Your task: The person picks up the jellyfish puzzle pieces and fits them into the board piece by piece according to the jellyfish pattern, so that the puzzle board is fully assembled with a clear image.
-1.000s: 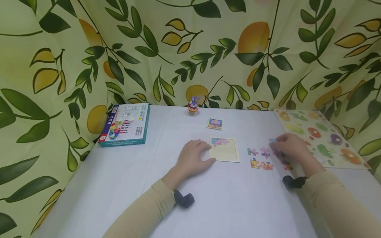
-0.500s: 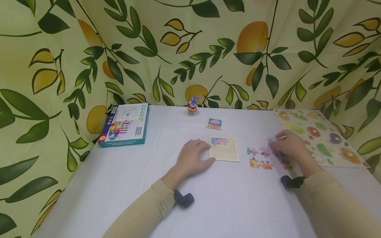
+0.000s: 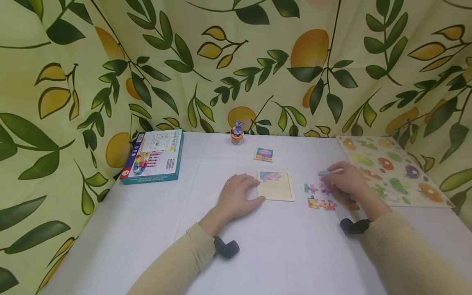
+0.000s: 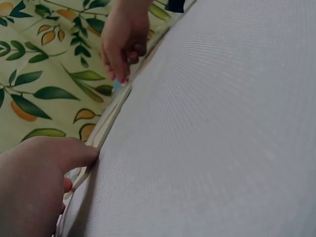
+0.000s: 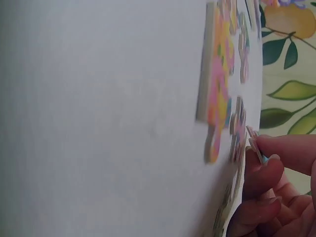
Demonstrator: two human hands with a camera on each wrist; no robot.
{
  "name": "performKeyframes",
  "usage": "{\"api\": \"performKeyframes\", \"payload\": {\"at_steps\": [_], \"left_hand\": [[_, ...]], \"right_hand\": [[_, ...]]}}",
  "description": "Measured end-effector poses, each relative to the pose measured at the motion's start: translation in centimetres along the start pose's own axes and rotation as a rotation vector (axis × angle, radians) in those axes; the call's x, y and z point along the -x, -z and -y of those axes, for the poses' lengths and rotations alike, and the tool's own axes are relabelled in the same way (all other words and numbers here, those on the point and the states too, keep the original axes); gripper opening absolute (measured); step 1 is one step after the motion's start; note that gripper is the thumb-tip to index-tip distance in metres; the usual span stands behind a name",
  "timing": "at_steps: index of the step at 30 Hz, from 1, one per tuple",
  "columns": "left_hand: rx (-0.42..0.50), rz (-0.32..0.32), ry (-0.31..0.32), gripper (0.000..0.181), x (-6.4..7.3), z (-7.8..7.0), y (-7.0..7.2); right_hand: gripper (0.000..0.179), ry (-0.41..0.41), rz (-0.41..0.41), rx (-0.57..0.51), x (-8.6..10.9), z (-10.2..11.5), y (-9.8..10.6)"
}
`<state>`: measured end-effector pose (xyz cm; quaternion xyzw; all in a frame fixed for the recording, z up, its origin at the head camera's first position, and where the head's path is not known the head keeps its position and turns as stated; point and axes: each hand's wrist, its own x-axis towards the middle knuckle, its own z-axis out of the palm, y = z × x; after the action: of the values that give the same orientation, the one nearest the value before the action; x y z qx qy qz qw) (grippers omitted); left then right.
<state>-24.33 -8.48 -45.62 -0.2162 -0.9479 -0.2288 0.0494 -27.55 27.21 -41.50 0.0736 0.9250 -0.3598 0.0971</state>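
In the head view, my right hand (image 3: 346, 178) pinches a light-blue jigsaw piece (image 3: 324, 172) between thumb and fingers, above the loose pieces; the right wrist view shows this piece (image 5: 257, 148) edge-on. My left hand (image 3: 237, 194) rests at the left side of a square puzzle tray (image 3: 275, 191), its thumb and a fingertip touching the edge. A strip of joined blue and pink pieces (image 3: 271, 176) fills the tray's upper left part. Right of the tray lie several loose jigsaw pieces (image 3: 322, 204), yellow, pink and purple; my right hand partly hides some.
Behind the tray lies a small picture card (image 3: 264, 154), with a purple rabbit figure (image 3: 237, 132) farther back. A boxed toy set (image 3: 153, 156) is at the back left. At the right lies a board of printed vegetables (image 3: 387, 168). A patterned curtain (image 3: 221, 61) borders the white table (image 3: 147, 229).
My right hand has moved left with the blue jigsaw piece, from beside the vegetable board to above the loose pieces. My left hand stays at the tray; the view shifts slightly.
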Motion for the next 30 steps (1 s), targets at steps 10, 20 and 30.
{"api": "performKeyframes", "payload": {"at_steps": [10, 20, 30], "left_hand": [[0.009, -0.001, -0.001, 0.048, 0.1, 0.0, 0.0], [0.009, 0.014, 0.014, 0.048, 0.0, -0.1, -0.1], [0.004, 0.016, 0.024, 0.050, 0.1, -0.1, -0.1]], "right_hand": [[0.057, 0.025, 0.031, -0.078, -0.1, 2.6, -2.0], [0.053, 0.040, 0.041, -0.067, -0.4, 3.5, -3.3], [0.050, 0.048, 0.048, -0.085, -0.3, 4.3, -3.9]]}}
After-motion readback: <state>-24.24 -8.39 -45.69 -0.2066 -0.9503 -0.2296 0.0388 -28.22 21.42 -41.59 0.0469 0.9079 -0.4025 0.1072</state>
